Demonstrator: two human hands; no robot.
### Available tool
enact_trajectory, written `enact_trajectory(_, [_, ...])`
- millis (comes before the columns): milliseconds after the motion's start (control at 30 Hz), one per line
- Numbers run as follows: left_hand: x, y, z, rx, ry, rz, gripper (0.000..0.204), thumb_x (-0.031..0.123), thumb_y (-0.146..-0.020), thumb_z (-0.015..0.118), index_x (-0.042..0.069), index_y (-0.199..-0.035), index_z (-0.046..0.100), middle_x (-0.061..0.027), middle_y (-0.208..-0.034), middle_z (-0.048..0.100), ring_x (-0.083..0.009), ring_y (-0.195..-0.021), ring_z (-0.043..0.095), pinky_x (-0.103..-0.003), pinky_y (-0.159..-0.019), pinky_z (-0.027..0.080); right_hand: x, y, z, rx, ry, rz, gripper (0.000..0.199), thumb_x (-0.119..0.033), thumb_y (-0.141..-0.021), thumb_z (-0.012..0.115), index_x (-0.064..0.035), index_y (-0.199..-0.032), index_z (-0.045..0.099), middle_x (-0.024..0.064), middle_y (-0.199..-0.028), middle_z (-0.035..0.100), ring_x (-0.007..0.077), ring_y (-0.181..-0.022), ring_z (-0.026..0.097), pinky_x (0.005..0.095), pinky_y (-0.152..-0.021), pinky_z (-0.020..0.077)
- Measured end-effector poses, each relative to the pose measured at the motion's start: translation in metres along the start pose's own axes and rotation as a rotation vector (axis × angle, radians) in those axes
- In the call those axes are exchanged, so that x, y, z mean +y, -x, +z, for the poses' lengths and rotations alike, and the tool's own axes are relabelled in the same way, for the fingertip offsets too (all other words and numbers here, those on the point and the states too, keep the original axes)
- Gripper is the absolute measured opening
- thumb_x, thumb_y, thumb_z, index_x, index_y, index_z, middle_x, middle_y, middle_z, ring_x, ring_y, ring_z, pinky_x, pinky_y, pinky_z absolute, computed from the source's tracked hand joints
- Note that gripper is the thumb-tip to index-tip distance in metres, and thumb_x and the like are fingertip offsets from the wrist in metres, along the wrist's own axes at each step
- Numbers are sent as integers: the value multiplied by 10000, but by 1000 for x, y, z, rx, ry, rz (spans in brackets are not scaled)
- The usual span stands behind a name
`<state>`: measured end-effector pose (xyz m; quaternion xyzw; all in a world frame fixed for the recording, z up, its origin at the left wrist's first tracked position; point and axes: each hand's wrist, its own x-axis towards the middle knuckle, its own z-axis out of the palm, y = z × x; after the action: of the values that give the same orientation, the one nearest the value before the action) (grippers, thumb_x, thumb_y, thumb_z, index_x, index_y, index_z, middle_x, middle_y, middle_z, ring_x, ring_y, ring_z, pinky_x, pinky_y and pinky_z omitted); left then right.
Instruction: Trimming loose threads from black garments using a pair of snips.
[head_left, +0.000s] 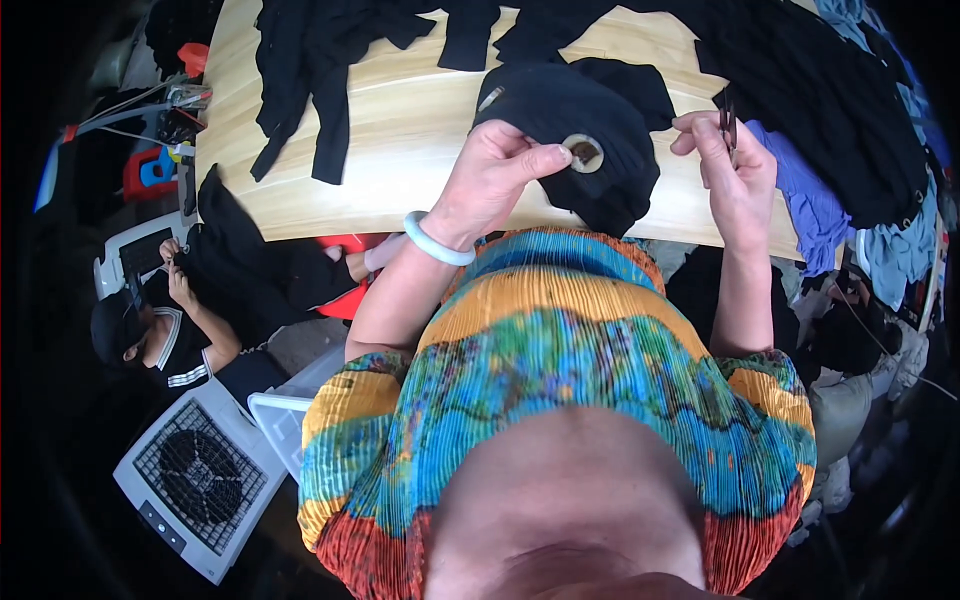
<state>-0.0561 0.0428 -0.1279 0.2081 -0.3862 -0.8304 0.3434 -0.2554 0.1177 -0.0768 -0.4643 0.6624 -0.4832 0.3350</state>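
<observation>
Left hand (pixel 497 165) pinches a round pale-rimmed brown button (pixel 583 153) against bunched black knit fabric (pixel 590 125) on the light wooden table (pixel 400 140). Right hand (pixel 728 160), just beside it, fingers closed narrow on small dark scissors (pixel 729 126).

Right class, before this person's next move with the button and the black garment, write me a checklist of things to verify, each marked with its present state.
1. Left hand pins the round pale button against the black garment with the thumb: ok.
2. Garment lies supported on the wooden table: ok.
3. Right hand grips a small dark tool: ok; what kind of tool: cannot tell.
4. Thread joining tool and button: cannot tell.
5. Hands apart, not crossing: ok.
6. Table bare around the work: not ok, other dark clothes lie close.
</observation>
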Motion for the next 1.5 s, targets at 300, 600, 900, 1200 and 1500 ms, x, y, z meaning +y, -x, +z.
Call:
enact_trajectory(300, [-1,-2,-5,10,-32,-29,175,28,-733,601,12,-906,573,-47,-827,592,-80,-745,543,-197,-703,439,-10,5,27,-157,-130,-121,170,-30,-720,619,10,-878,571,26,-779,581,66,-706,543,174,-637,428])
enact_trajectory(600, [11,9,-13,-119,201,52,332,-13,-728,574,6,-1051,501,-62,-993,548,-149,-935,510,-282,-827,406,-19,8,27,-74,-31,-413,207,50,-641,611,-5,-839,597,66,-830,573,57,-567,457,169,-507,359])
enact_trajectory(900, [6,7,-10,-138,144,-16,295,-18,-691,612,28,-975,551,-45,-934,569,-119,-860,528,-247,-781,419,-18,-1,47,-146,138,-637,255,125,-584,532,6,-807,576,90,-854,573,132,-652,572,211,-522,459])
enact_trajectory(1200, [9,10,-10,-136,0,108,355,-55,-697,600,11,-1034,510,-54,-914,571,-118,-821,544,-234,-739,448,-12,11,29,-2,-154,-262,94,69,-741,531,26,-824,545,38,-736,577,69,-639,535,170,-598,429])
enact_trajectory(1500, [7,6,-8,-143,-72,142,332,-44,-707,600,4,-1023,512,-49,-908,567,-103,-808,540,-217,-710,453,-5,20,26,13,-13,-297,142,59,-701,565,12,-835,571,47,-798,561,66,-614,519,173,-566,422])
